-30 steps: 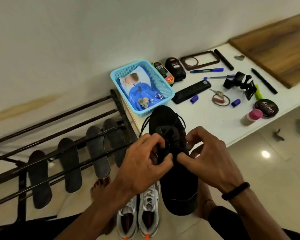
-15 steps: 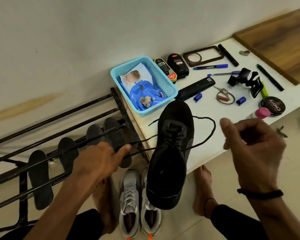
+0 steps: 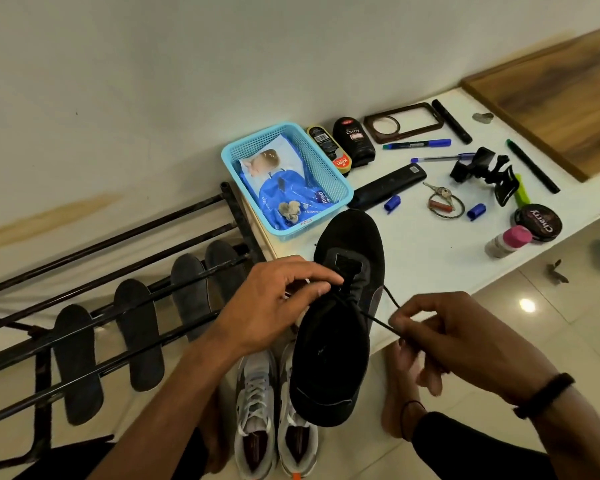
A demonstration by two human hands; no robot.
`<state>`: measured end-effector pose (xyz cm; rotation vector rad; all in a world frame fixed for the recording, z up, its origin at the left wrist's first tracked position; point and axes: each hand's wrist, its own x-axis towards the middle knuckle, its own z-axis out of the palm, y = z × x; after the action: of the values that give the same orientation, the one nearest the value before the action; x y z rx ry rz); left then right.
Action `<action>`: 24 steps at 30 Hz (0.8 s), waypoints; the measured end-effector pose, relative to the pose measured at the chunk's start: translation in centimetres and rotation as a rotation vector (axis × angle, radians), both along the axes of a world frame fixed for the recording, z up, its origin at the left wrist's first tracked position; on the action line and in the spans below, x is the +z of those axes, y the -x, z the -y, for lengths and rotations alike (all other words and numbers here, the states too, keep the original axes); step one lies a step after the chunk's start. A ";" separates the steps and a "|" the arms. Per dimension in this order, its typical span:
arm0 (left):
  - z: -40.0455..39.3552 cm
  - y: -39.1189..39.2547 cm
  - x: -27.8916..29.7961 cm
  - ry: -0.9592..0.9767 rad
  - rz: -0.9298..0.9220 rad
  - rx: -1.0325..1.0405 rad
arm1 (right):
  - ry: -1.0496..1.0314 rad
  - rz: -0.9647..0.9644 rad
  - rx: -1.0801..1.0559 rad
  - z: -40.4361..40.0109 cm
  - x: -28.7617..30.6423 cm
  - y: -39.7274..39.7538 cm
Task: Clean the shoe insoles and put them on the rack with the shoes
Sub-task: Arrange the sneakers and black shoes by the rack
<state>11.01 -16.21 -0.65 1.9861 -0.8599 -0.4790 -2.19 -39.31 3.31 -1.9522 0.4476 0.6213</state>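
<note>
A black shoe (image 3: 340, 341) lies with its toe on the white table (image 3: 430, 258) and its heel hanging over the front edge. My left hand (image 3: 278, 303) pinches the lace at the shoe's tongue. My right hand (image 3: 440, 334) pinches the other lace end (image 3: 378, 322) and holds it taut to the right of the shoe. Several dark insoles (image 3: 137, 334) lie across the bars of the black metal rack (image 3: 84, 348) on the left. A pair of grey and white sneakers (image 3: 274, 424) stands on the floor below the black shoe.
A blue basket (image 3: 326, 174) holding a blue wipes pack sits behind the shoe. Polish bottles (image 3: 354, 142), pens, a black remote (image 3: 388, 185), keys (image 3: 442, 202), a round polish tin (image 3: 537, 223) and a pink-capped bottle (image 3: 508, 242) are spread over the table. My bare feet rest on the tiled floor.
Both hands had pulled the lace ends wide apart; now they have come back in, the left to the shoe's tongue and the right close beside the shoe with the lace taut.
</note>
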 end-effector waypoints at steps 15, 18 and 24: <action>0.5 0.1 -0.1 -0.092 0.186 -0.195 | 0.192 0.553 0.034 -2.5 -3.5 -2.0; 0.2 0.1 -0.1 -0.030 0.126 -0.158 | 0.181 0.591 0.044 -2.5 -3.5 -1.9; -0.1 -0.5 -0.4 0.048 -0.155 -0.082 | 0.095 0.557 -0.044 -2.1 -3.2 -2.1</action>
<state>11.52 -16.11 -1.03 1.8482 -0.8500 -0.6452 -0.06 -37.23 0.13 -2.0935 0.1697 0.0128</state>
